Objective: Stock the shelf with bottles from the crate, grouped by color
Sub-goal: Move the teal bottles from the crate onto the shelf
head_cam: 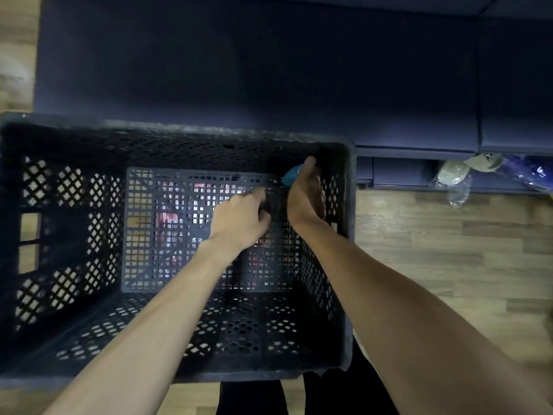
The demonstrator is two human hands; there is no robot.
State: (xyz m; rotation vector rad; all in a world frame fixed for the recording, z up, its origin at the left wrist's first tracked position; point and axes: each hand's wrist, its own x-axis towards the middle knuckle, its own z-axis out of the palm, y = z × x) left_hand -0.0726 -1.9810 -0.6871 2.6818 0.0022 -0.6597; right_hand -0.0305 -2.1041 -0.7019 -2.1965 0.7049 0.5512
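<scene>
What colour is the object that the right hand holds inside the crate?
Teal blue. The object shows just past the right hand in the head view.

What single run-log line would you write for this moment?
stage: picking from crate | right hand: holds blue-capped item, far right corner | left hand: curled near crate floor, contents unclear

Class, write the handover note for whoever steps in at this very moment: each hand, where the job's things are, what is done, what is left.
Left hand: down in the crate near its far right corner, fingers curled; what it holds, if anything, is hidden.
Right hand: beside it, wrapped round a blue-topped bottle.
Crate: floor otherwise bare as far as shows; red shapes show through the mesh from below.
Shelf: not identifiable here; only a dark blue surface beyond the crate.
Done: cannot tell.
Left: lift this bottle out and place it with its colour group.
</scene>
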